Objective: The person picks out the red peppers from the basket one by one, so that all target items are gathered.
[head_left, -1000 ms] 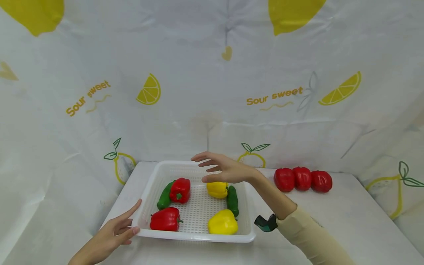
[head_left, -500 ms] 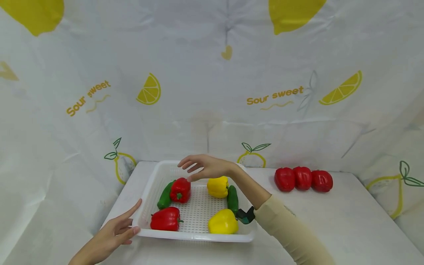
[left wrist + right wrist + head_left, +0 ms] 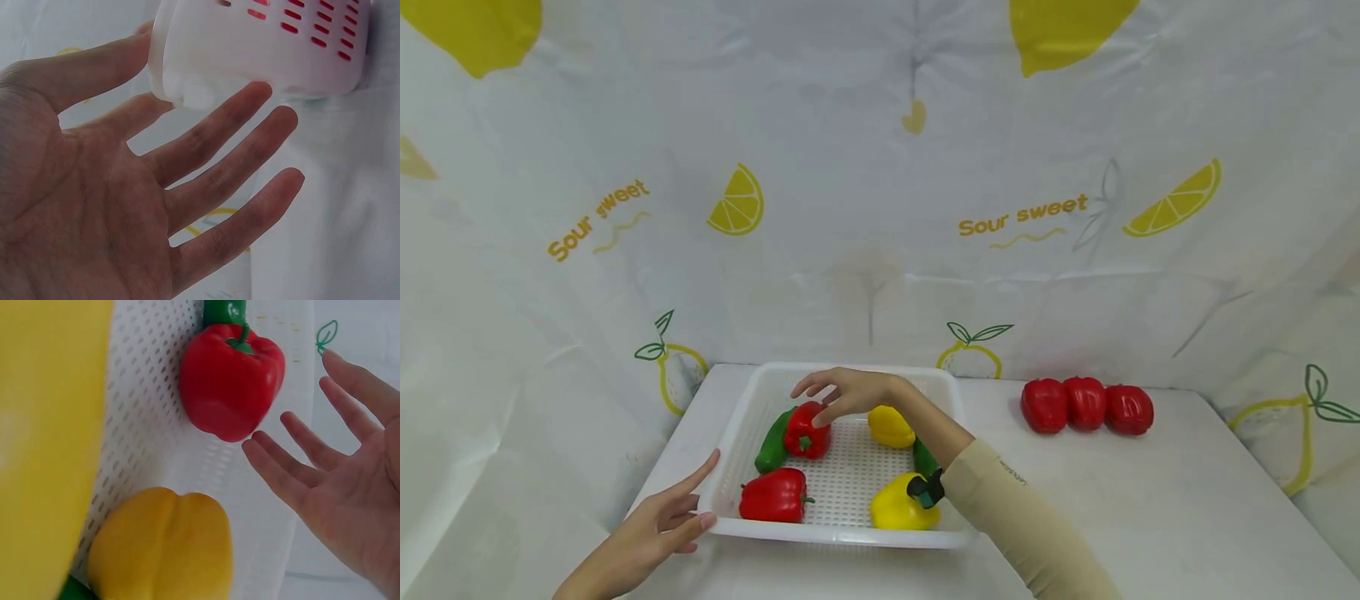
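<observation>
My left hand rests with spread fingers at the near left corner of a white perforated basket; in the left wrist view its fingertips meet the basket's wall. Over the far side of the basket hangs my right hand, holding nothing, fingers extended. It is close above a red bell pepper, which leans beside a green cucumber-like vegetable. The right wrist view has the fingertips right by that red pepper. Another red bell pepper lies at the near left.
Right in the basket lie two yellow bell peppers, one far and one near, with a green vegetable between them, partly behind my right wrist. Red peppers stand in a row at the table's back right. A lemon-print sheet hangs behind.
My right hand has moved left across the basket and lowered toward the far red bell pepper. The left hand stays at the basket's corner.
</observation>
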Tool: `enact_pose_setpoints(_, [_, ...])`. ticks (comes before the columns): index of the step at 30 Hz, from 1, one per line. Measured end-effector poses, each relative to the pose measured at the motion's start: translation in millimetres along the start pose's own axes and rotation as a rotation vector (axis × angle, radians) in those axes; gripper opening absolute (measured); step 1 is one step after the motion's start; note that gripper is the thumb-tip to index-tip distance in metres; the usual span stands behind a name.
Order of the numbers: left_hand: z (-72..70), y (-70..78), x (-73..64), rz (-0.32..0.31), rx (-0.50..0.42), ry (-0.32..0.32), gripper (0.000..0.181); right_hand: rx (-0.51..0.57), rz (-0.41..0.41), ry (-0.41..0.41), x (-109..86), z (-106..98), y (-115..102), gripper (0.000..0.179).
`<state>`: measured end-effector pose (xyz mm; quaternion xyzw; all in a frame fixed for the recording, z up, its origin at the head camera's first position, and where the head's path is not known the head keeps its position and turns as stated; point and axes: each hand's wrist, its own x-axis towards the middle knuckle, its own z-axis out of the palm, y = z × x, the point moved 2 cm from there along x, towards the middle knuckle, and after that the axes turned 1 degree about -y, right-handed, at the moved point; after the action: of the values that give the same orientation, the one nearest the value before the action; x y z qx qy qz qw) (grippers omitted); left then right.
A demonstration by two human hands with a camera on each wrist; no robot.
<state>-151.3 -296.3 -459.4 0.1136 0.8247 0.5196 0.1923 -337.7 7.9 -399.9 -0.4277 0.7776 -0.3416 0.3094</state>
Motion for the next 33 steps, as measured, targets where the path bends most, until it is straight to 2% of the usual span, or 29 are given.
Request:
enact_pose_setpoints(6, [-0.9, -0.7, -0.4, 0.014, -0.015, -0.009, 0.079, -0.044, 0.023, -0.027, 10.7, 7, 6, 0.06])
enact_pose_setpoints(12, [-0.7, -0.5, -0.5, 0.01, -0.014, -0.005, 0.079, -0.062, 0.091, -0.048, 12.4, 13, 11, 0.068])
enact_pose_setpoints(21, [-0.4, 1.0, -0.6, -0.001, -0.008, -0.002, 0.079, -0.077, 0.11, -0.078, 9.2, 15, 11, 0.063])
enact_pose_setpoints(28, [-0.2, -0.5, -0.1, -0.007, -0.006, -0.001, 0.08, -0.044, 0.202, -0.089, 4.4, 19, 11, 0.061])
enact_pose_setpoints(33, [0.2, -0.7, 0.1, -0.002, -0.003, 0.0, 0.08, -0.067, 0.199, -0.083, 2.9, 21, 7, 0.057])
